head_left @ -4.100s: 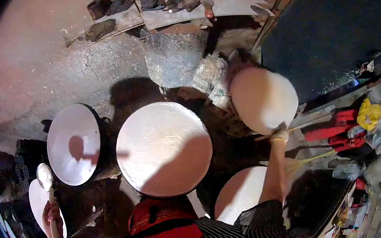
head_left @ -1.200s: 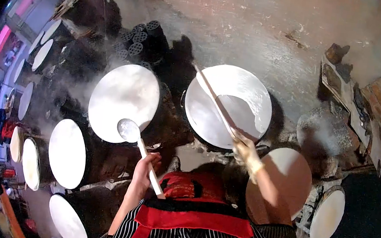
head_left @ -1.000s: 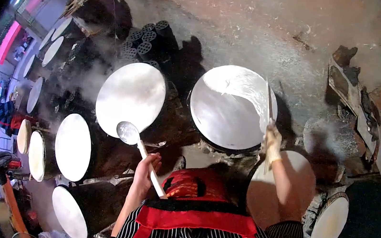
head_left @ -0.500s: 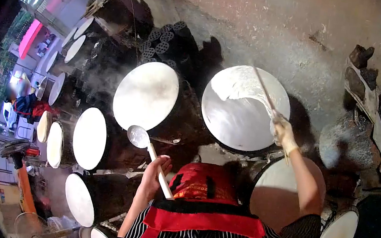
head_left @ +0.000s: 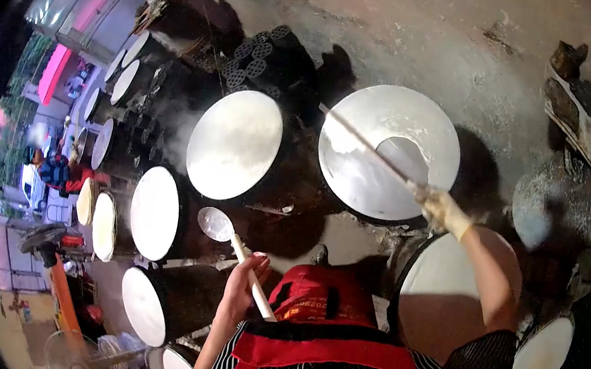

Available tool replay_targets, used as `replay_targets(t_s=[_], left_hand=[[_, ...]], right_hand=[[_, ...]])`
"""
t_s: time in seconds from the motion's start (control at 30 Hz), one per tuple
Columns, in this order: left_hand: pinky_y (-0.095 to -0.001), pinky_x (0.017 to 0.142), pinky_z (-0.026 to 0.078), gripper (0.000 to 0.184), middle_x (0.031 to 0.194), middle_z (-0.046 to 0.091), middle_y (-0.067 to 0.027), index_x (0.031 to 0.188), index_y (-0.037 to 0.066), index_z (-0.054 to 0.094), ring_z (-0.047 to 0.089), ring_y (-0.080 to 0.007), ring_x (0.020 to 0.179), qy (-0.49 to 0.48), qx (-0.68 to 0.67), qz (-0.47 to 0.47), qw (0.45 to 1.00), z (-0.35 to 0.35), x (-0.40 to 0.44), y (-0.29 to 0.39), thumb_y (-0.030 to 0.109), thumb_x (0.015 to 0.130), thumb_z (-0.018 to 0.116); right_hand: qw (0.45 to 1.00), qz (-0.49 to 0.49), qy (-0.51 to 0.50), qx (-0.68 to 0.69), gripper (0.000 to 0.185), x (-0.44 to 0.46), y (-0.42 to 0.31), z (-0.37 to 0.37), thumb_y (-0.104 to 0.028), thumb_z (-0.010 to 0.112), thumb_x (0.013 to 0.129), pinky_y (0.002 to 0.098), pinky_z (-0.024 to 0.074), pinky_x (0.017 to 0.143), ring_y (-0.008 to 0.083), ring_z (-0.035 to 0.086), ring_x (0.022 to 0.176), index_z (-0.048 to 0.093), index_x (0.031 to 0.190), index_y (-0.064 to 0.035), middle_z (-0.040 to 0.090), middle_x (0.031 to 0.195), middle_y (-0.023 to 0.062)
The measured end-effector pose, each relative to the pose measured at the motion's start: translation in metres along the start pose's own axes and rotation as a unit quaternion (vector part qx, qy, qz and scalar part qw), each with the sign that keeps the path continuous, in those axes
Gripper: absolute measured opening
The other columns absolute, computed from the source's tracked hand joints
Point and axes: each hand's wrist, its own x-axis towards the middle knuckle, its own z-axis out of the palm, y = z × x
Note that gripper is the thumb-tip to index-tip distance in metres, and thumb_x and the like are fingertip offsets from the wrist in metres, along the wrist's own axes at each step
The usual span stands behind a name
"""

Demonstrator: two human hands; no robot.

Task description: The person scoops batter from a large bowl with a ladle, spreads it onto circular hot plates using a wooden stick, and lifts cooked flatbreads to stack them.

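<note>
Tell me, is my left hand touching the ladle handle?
Touching. The head view shows the left hand closed on the pale ladle handle, which runs through its grip.

Your thin, light-brown stick (head_left: 364, 142) slants across the large round griddle (head_left: 403, 158), where white batter (head_left: 437, 128) rings a greyish patch; your pale long-handled ladle (head_left: 215, 224) tilts well apart from the stick.

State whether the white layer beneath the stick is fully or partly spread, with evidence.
Partly spread: the white layer curves around a greyer patch beside the stick.
</note>
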Motion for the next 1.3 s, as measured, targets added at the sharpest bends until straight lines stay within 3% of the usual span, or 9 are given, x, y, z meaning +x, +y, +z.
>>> replay_targets(t_s=[0.17, 0.33, 0.53, 0.67, 0.73, 0.8, 0.93, 1.2, 1.3], left_hand=[[-0.0276, 0.082, 0.048, 0.017, 0.092, 0.059, -0.0068, 0.100, 0.004, 0.055, 0.059, -0.0171, 0.087, -0.084, 0.069, -0.026, 0.994, 0.003, 0.024, 0.011, 0.012, 0.085, 0.054], [-0.0258, 0.081, 0.046, 0.017, 0.093, 0.058, -0.0023, 0.100, 0.006, 0.055, 0.056, -0.0134, 0.086, -0.162, 0.156, -0.020, 0.974, 0.020, 0.023, 0.043, 0.012, 0.084, 0.056], [-0.0229, 0.078, 0.044, 0.016, 0.091, 0.057, -0.0013, 0.099, 0.006, 0.057, 0.053, -0.0099, 0.083, -0.229, 0.278, -0.017, 0.933, -0.025, 0.071, 0.077, 0.011, 0.084, 0.055], [-0.0214, 0.078, 0.039, 0.016, 0.092, 0.058, 0.0002, 0.099, 0.005, 0.059, 0.051, -0.0089, 0.082, -0.232, 0.312, -0.029, 0.921, -0.063, 0.083, 0.099, 0.009, 0.084, 0.053], [-0.0207, 0.076, 0.038, 0.018, 0.093, 0.057, 0.0004, 0.100, 0.004, 0.058, 0.050, -0.0079, 0.082, -0.222, 0.305, -0.008, 0.926, -0.090, 0.083, 0.105, 0.008, 0.084, 0.052], [-0.0209, 0.082, 0.038, 0.025, 0.098, 0.056, -0.0023, 0.108, -0.001, 0.053, 0.051, -0.0094, 0.087, -0.247, 0.268, -0.018, 0.931, -0.132, 0.091, 0.111, 0.006, 0.084, 0.051], [-0.0219, 0.080, 0.039, 0.036, 0.095, 0.055, -0.0028, 0.116, -0.002, 0.048, 0.052, -0.0107, 0.085, -0.170, 0.222, 0.015, 0.960, -0.186, 0.081, 0.118, 0.005, 0.082, 0.053], [-0.0183, 0.058, 0.033, 0.021, 0.075, 0.051, 0.0003, 0.099, -0.002, 0.055, 0.044, -0.0066, 0.064, -0.126, 0.198, 0.065, 0.970, -0.253, 0.095, 0.117, 0.006, 0.079, 0.056], [-0.0180, 0.068, 0.039, 0.026, 0.087, 0.056, -0.0002, 0.105, 0.000, 0.055, 0.051, -0.0084, 0.074, -0.138, 0.201, 0.041, 0.969, -0.239, 0.091, 0.121, 0.008, 0.081, 0.057]], right_hand=[[0.996, 0.070, 0.039, 0.041, 0.024, -0.101, 0.030, 0.026, -0.007, 0.058, 0.083, 0.0215, 0.0308, 0.028, 0.0034, 0.034, 0.033, 0.060, 0.107, -0.0058, 0.060, 0.070, 0.0009], [0.896, -0.038, 0.422, 0.130, 0.031, -0.046, 0.057, 0.114, -0.022, 0.064, 0.082, 0.0235, 0.0353, 0.034, 0.0074, 0.045, 0.042, 0.059, 0.105, -0.0017, 0.062, 0.078, 0.0041], [0.972, 0.016, 0.189, 0.135, 0.020, -0.125, 0.102, 0.197, -0.022, 0.058, 0.086, 0.0210, 0.0321, 0.034, 0.0041, 0.039, 0.040, 0.058, 0.098, -0.0055, 0.048, 0.055, -0.0054], [0.911, -0.220, 0.304, 0.174, 0.024, -0.126, 0.189, 0.256, -0.021, 0.050, 0.090, 0.0208, 0.0307, 0.036, 0.0066, 0.041, 0.043, 0.055, 0.107, -0.0051, 0.053, 0.069, -0.0015], [0.711, -0.287, -0.298, 0.568, 0.024, -0.041, 0.219, 0.267, -0.021, 0.046, 0.091, 0.0208, 0.0329, 0.036, 0.0068, 0.042, 0.045, 0.052, 0.109, -0.0070, 0.054, 0.074, -0.0017], [0.853, -0.188, 0.312, 0.374, 0.023, 0.009, 0.126, 0.335, -0.027, 0.051, 0.089, 0.0203, 0.0350, 0.036, 0.0059, 0.042, 0.045, 0.051, 0.102, -0.0080, 0.051, 0.070, -0.0036], [0.851, -0.285, 0.322, 0.303, 0.028, 0.187, 0.036, 0.344, -0.009, 0.047, 0.088, 0.0202, 0.0323, 0.037, 0.0040, 0.040, 0.047, 0.046, 0.115, -0.0053, 0.045, 0.064, -0.0057], [0.791, -0.124, 0.485, 0.351, 0.023, 0.235, 0.005, 0.389, -0.039, 0.042, 0.091, 0.0288, 0.0351, 0.032, 0.0142, 0.043, 0.038, 0.044, 0.085, -0.0165, 0.046, 0.056, -0.0011], [0.731, -0.154, 0.233, 0.622, 0.016, 0.198, 0.080, 0.389, -0.033, 0.042, 0.092, 0.0266, 0.0346, 0.032, 0.0135, 0.044, 0.040, 0.047, 0.097, -0.0186, 0.050, 0.059, -0.0008]])
